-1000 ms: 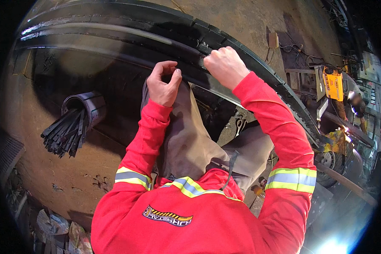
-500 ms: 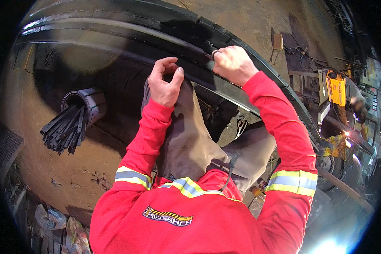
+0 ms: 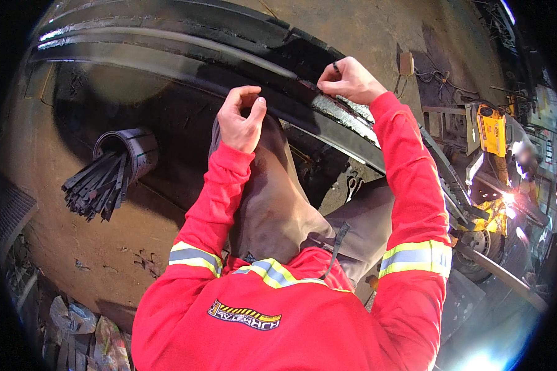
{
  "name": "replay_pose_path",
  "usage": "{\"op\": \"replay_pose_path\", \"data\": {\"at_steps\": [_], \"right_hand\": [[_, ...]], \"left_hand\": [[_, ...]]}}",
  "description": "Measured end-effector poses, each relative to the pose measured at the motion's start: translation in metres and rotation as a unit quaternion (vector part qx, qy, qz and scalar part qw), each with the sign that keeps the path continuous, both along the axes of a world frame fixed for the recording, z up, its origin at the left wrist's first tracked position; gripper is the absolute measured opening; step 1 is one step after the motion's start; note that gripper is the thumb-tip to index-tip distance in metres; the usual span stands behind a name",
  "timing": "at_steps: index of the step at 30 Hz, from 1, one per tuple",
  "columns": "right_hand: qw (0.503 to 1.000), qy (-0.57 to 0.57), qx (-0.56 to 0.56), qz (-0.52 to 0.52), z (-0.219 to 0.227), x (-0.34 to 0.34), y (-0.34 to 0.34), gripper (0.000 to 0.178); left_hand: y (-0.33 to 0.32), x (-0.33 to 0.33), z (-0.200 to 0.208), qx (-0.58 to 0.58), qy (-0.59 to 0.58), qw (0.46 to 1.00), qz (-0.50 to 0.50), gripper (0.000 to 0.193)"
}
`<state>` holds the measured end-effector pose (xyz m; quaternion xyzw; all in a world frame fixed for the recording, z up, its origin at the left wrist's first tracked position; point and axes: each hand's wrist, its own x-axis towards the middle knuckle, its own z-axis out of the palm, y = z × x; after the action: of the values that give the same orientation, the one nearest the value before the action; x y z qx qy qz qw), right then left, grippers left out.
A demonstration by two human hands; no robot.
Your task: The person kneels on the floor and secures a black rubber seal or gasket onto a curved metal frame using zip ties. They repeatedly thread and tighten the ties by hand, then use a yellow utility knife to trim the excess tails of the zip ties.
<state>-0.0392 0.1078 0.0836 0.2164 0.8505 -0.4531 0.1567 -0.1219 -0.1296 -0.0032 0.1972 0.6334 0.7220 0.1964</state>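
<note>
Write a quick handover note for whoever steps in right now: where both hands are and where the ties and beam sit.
Left hand: fingers curled, at the edge of the long dark beam; what it holds cannot be told.
Right hand: pinching a small dark loop, likely a tie, on the beam's edge further right.
Supplies: bundle of black strips spilling from a tipped cylindrical container, on the ground to the left.
Done or left: cannot be judged from this view.

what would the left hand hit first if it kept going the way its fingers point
Probably the long black curved rail just past the left hand, whose fingers curl toward it; depth is unclear, so the gap is hard to judge.
</note>
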Motion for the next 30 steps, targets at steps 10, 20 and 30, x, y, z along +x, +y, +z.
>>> {"op": "replay_pose_path", "data": {"at_steps": [10, 20, 30], "right_hand": [[0.857, 0.162, 0.469, 0.139, -0.002, 0.005, -0.059, 0.016], [0.882, 0.091, 0.455, 0.088, -0.002, -0.001, -0.068, 0.015], [0.909, 0.030, 0.416, 0.016, -0.001, -0.015, -0.062, 0.015]], "left_hand": [[-0.001, 0.000, -0.001, -0.004, 0.017, 1.000, 0.003, 0.018], [-0.001, 0.001, 0.001, -0.007, 0.022, 1.000, 0.007, 0.019], [-0.002, 0.000, 0.002, -0.006, 0.006, 1.000, 0.001, 0.017]]}}
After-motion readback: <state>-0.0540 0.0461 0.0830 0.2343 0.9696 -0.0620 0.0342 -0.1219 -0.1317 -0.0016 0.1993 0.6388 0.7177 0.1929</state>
